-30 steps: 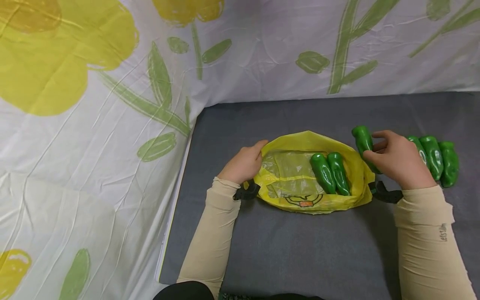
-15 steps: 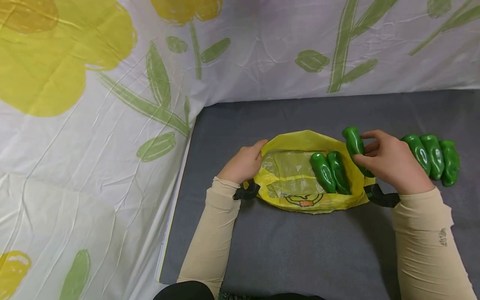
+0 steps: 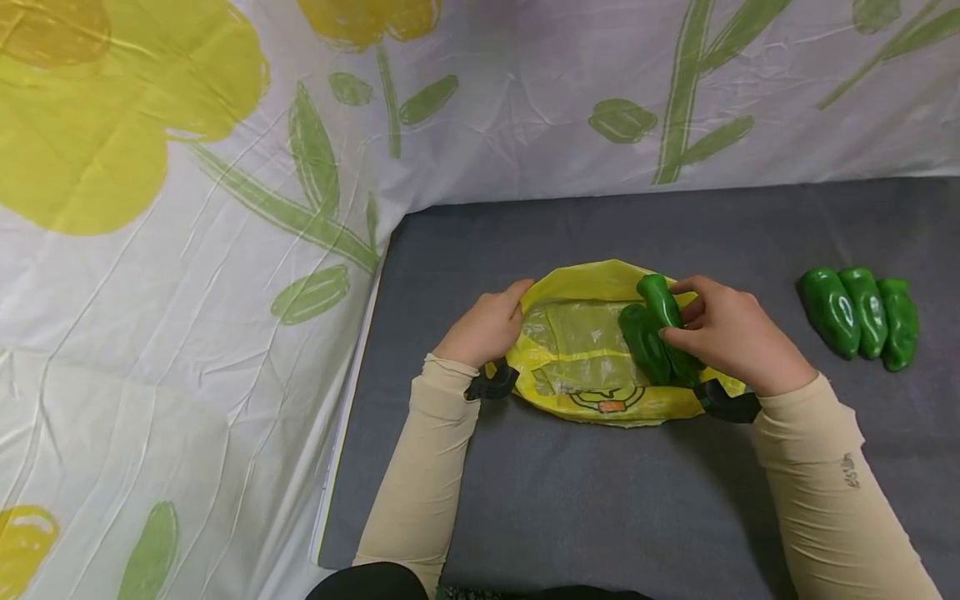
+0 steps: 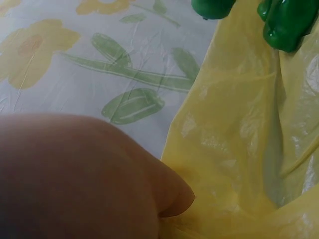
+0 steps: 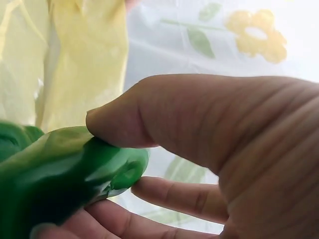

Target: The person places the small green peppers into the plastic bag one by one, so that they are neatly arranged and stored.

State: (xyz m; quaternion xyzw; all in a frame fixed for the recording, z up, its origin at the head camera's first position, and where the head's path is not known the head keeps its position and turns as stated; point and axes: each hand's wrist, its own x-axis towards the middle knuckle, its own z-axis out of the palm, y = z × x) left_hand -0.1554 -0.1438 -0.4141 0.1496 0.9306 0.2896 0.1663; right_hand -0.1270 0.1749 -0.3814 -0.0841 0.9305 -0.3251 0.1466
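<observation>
A yellow plastic bag lies with its mouth spread wide on the dark grey tabletop. My left hand pinches the bag's left rim between thumb and fingers, and the left wrist view shows the thumb pressed on the film. Over the bag's right part, my right hand grips a green pepper between thumb and fingers; the same pepper fills the lower left of the right wrist view. Beneath it a green pepper lies in the bag, and another there is mostly hidden.
Three green peppers lie side by side on the table, right of my right hand. White cloth with a flower print hangs behind the table and down its left side. A black strap sits at my right wrist.
My right hand has carried the held pepper leftward, from the bag's right edge to above the peppers inside. The left hand has kept its hold on the rim.
</observation>
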